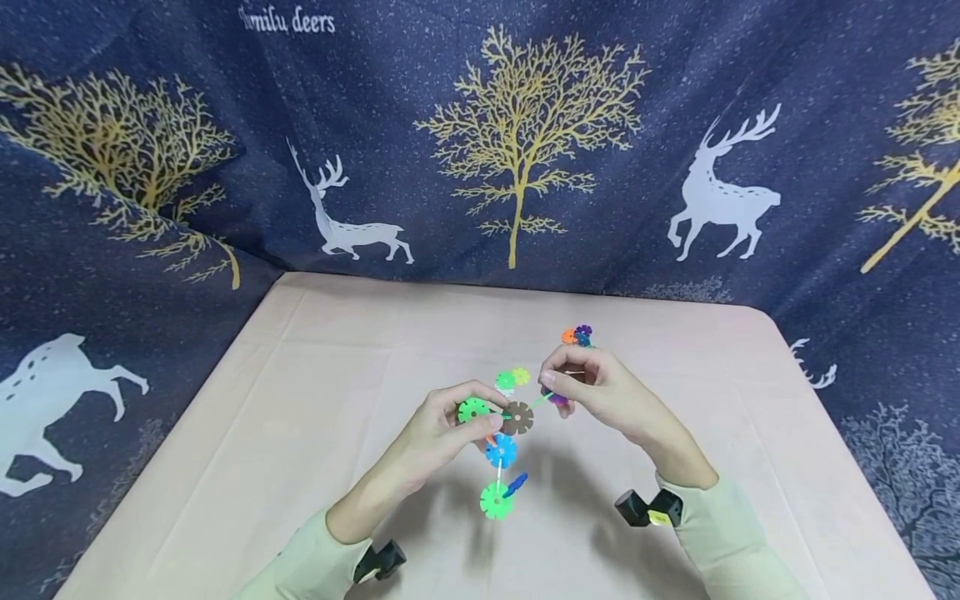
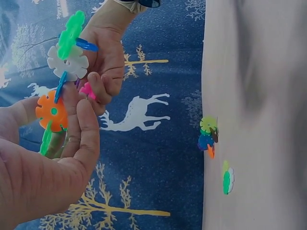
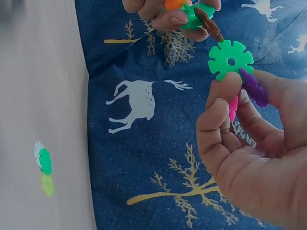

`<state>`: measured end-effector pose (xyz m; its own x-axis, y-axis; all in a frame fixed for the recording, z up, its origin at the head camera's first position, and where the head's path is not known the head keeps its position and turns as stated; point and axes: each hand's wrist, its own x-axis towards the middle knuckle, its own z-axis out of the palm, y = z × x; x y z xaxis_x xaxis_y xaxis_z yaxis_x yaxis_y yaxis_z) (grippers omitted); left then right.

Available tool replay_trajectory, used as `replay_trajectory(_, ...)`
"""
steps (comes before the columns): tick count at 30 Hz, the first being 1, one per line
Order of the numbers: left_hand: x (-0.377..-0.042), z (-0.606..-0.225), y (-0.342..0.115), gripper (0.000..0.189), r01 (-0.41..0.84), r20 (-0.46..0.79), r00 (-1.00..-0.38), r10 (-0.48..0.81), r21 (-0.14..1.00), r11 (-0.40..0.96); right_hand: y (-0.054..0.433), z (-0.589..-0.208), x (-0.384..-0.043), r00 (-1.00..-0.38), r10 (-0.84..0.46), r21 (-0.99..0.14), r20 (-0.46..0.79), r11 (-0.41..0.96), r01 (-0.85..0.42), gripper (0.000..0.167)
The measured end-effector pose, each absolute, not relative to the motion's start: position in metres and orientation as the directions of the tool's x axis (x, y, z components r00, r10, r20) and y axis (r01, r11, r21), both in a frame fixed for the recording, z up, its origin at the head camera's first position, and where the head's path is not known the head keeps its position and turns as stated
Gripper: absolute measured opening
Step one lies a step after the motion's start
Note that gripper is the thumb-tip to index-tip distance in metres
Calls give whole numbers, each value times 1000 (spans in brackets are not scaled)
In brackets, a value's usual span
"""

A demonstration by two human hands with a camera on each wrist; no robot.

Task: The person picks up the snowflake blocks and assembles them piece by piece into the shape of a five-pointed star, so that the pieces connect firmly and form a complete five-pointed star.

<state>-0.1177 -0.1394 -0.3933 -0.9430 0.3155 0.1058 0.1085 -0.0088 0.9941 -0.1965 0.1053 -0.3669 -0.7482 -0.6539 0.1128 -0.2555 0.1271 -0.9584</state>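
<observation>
Both hands hold up a joined chain of notched plastic snowflake discs. My left hand grips it around a green disc and an orange disc. Beside these fingers sits a brown disc. Below hang a blue disc, a lower green disc and a dark blue disc; the white disc is among them. My right hand pinches the other end, at a green disc joined to the brown one. A purple disc and a partly hidden pink disc are at its fingers.
On the table behind the hands lie a loose green disc, a yellow one and a white one. Farther back is a small cluster with an orange disc and a purple disc. A dark blue curtain hangs behind.
</observation>
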Motion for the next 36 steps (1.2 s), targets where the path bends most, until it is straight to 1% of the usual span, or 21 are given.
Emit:
replay_trajectory(3, -118, -393, -139, 24, 94, 93, -947, 307, 995, -13, 107, -368, -196, -728, -673, -950, 133, 121, -286, 8)
replay_trajectory(6, -118, -393, -139, 26, 76, 78, -953, 292, 997, -17, 109, -370, -194, -692, -705, -943, 153, 106, -317, 13)
replay_trajectory(10, -119, -393, -139, 26, 65, 65, -957, 283, 998, -12, 109, -372, -194, -632, -754, -948, 178, 41, -317, 20)
replay_trajectory(15, -119, -393, -140, 26, 62, 57, -958, 282, 998, 6, 109, -374, -194, -590, -780, -948, 210, -15, -317, 25)
replay_trajectory(21, -119, -393, -140, 24, 55, 46, -961, 273, 998, 25, 111, -375, -194, -602, -774, -947, 195, 10, -321, 29)
replay_trajectory(25, -119, -394, -141, 21, 60, 49, -961, 272, 998, 33, 112, -376, -195, -620, -764, -949, 179, 34, -315, 24)
replay_trajectory(30, -119, -395, -141, 20, 62, 49, -962, 270, 997, 40, 116, -377, -196, -655, -740, -960, 156, 42, -276, 18)
replay_trajectory(34, -119, -395, -141, 20, 60, 46, -961, 271, 997, 43, 116, -378, -196, -655, -747, -972, 112, 56, -230, 11)
replay_trajectory(36, -119, -395, -141, 20, 59, 45, -961, 273, 997, 44, 114, -379, -196, -654, -750, -974, 100, 60, -218, 10)
